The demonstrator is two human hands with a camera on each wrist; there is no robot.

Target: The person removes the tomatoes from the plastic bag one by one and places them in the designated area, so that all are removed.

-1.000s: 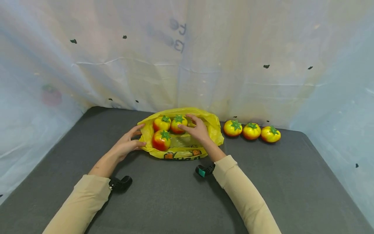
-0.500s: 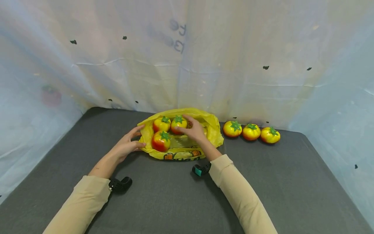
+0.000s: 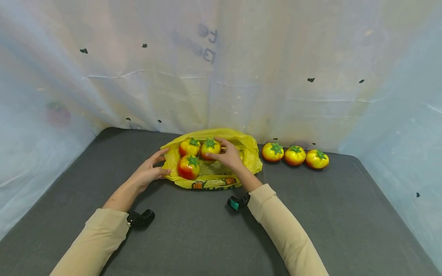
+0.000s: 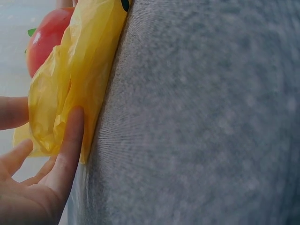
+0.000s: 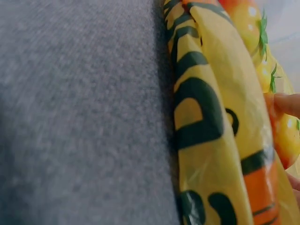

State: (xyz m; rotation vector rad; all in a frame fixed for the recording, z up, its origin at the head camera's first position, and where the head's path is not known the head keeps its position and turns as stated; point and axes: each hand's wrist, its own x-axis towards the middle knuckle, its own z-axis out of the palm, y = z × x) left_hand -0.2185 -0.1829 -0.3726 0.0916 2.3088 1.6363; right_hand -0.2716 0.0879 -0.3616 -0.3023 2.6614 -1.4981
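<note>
A crumpled yellow plastic bag (image 3: 252,153) lies open on the dark table with 3 shiny red-yellow tomatoes in its left part. The front tomato (image 3: 188,167) sits by the bag's left end, and a back-left tomato (image 3: 189,147) lies behind it. My right hand (image 3: 230,155) reaches into the bag and holds the third tomato (image 3: 210,148) between thumb and fingers; the right wrist view shows the thumb (image 5: 287,104) against its skin. At the left end my left hand (image 3: 147,172) touches the bag's outside with spread, fairly straight fingers, also seen along the yellow plastic (image 4: 89,61) in the left wrist view.
Right of the bag, a row of 3 more tomatoes stands near the back edge: the nearest tomato (image 3: 272,152), a middle tomato (image 3: 295,155) and an end tomato (image 3: 317,159). A whitish plastic sheet (image 3: 262,76) rises behind and beside the dark table (image 3: 193,230).
My right hand has shifted slightly left, closer round the back-right tomato. The left hand keeps its place at the bag. The whole head view has drifted a little.
</note>
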